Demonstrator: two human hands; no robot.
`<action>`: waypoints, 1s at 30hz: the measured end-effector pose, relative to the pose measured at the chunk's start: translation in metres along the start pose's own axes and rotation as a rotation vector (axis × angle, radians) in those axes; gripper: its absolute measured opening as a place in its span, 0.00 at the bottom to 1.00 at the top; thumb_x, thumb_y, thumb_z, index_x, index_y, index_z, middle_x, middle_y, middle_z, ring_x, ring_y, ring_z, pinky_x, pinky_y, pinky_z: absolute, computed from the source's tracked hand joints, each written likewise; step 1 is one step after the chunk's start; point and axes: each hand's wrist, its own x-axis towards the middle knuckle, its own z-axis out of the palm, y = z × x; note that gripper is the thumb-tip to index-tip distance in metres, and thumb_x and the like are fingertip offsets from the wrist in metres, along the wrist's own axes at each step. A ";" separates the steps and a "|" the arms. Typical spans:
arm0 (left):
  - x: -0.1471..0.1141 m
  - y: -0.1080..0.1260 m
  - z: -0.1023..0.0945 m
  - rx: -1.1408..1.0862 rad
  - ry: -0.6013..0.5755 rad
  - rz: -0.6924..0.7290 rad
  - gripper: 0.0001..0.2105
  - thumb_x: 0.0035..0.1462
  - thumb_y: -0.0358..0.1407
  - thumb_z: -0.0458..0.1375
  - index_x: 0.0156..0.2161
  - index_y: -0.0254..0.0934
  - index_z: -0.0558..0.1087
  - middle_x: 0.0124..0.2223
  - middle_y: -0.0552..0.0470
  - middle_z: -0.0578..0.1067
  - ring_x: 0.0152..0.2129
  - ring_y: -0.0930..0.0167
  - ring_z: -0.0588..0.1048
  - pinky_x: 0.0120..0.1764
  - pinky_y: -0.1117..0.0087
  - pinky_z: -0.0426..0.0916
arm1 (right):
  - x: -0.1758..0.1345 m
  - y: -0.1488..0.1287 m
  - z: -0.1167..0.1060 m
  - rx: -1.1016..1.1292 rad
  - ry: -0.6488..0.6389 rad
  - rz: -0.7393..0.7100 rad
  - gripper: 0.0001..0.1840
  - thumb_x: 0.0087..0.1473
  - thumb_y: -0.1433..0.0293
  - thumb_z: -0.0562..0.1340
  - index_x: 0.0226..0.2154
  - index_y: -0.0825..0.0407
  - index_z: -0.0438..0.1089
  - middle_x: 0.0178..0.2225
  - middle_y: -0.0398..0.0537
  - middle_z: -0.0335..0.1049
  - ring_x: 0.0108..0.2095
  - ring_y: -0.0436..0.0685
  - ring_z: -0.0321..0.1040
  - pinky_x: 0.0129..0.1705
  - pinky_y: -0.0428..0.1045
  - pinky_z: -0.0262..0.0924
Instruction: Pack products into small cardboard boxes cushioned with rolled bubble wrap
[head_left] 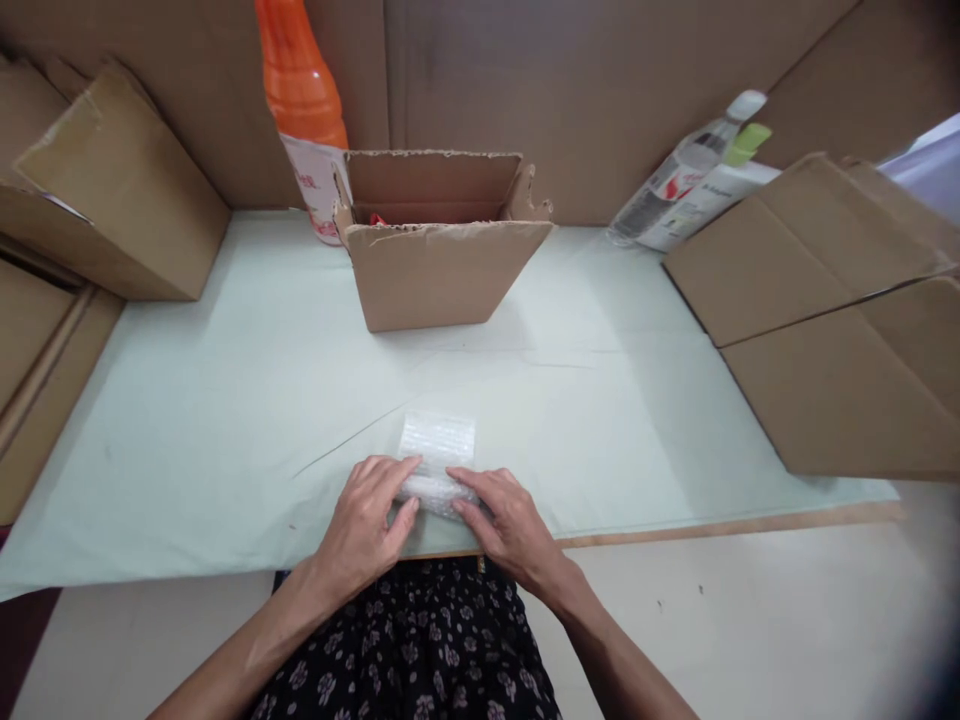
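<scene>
A small sheet of bubble wrap [439,437] lies near the table's front edge, its near end rolled up and its far end flat on the cloth. At the left end of the roll, my left hand [370,515] grips it between thumb and fingers. My right hand [504,520] holds the roll's right end the same way. Whether something is inside the roll, I cannot make out.
An open cardboard box [450,275] stands at the back middle, with something red inside. Behind it is an orange bottle [304,95]. A clear bottle [667,180] and a white tube [701,205] lean at the back right. Cardboard boxes [847,320] flank the pale green cloth [247,400].
</scene>
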 end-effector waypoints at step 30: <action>0.070 -0.001 -0.035 -0.304 0.268 -0.229 0.26 0.60 0.38 0.61 0.62 0.41 0.64 0.55 0.42 0.74 0.50 0.62 0.74 0.52 0.59 0.69 | 0.052 0.010 -0.046 0.541 -0.072 0.337 0.17 0.61 0.58 0.61 0.43 0.52 0.75 0.36 0.48 0.77 0.35 0.55 0.72 0.39 0.49 0.67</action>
